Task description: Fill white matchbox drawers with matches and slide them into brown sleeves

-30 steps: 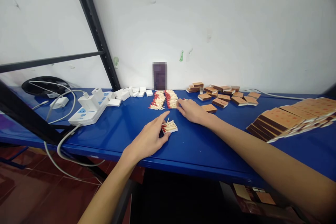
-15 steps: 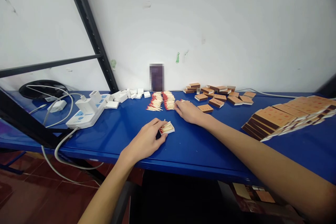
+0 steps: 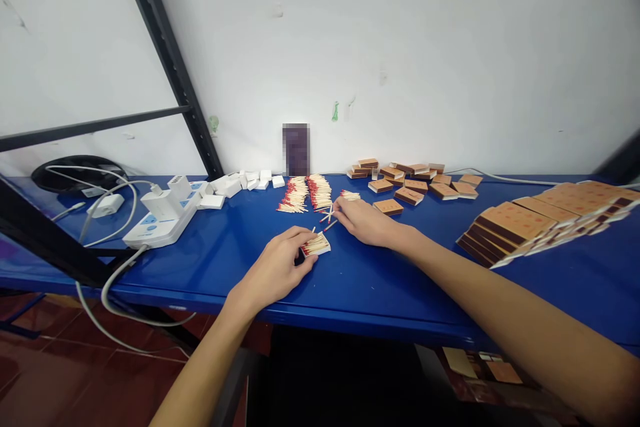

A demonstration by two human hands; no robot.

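Note:
My left hand (image 3: 281, 265) grips a small white matchbox tray (image 3: 324, 250) on the blue table, thumb and fingers around its left end. Matches (image 3: 313, 244) with red heads lie inside it. My right hand (image 3: 361, 220) pinches a few matches (image 3: 327, 217) at its fingertips, just above and right of the tray, their red heads pointing down and left. Behind the hands, two rows of loose matches, a left row (image 3: 294, 195) and a right row (image 3: 319, 192), lie side by side. A smaller bunch of matches (image 3: 350, 195) is partly hidden behind my right hand.
Closed matchboxes (image 3: 409, 195) are scattered at the back right, with stacked matchboxes (image 3: 520, 221) farther right. White trays (image 3: 227, 185) are heaped at the back left beside a power strip (image 3: 170, 227) with cables. A black shelf post (image 3: 170, 60) rises at left.
My right hand has drawn back from the right match row toward the tray, now with a few matches in its fingers. My left hand stays on the tray. The view has shifted slightly.

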